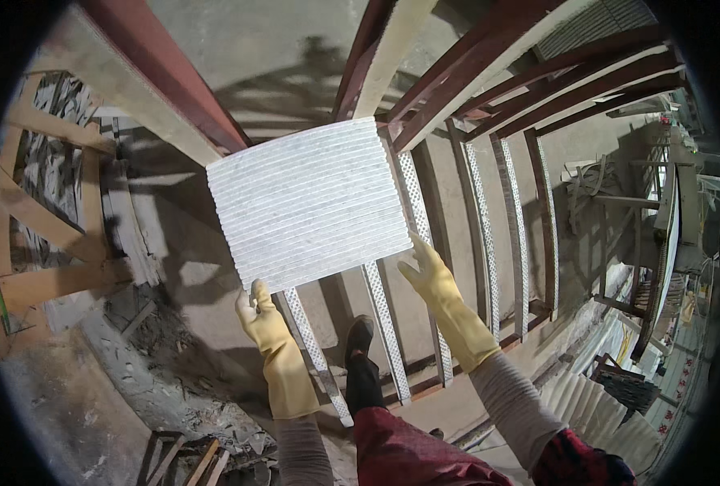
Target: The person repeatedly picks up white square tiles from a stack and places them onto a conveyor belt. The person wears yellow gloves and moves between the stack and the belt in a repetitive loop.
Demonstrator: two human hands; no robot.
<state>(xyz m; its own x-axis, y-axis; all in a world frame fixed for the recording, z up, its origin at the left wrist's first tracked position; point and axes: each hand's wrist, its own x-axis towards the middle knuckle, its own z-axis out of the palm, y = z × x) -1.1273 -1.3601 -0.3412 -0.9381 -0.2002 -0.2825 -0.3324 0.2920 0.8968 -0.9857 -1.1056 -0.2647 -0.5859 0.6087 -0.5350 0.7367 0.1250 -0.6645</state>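
Ribbed white panel, square, gripped by left hand and right hand.

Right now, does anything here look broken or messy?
Yes. Rubble and broken scraps litter the floor lower left, beside loose wooden offcuts. The ribbed white panel, held by both gloved hands, looks intact.
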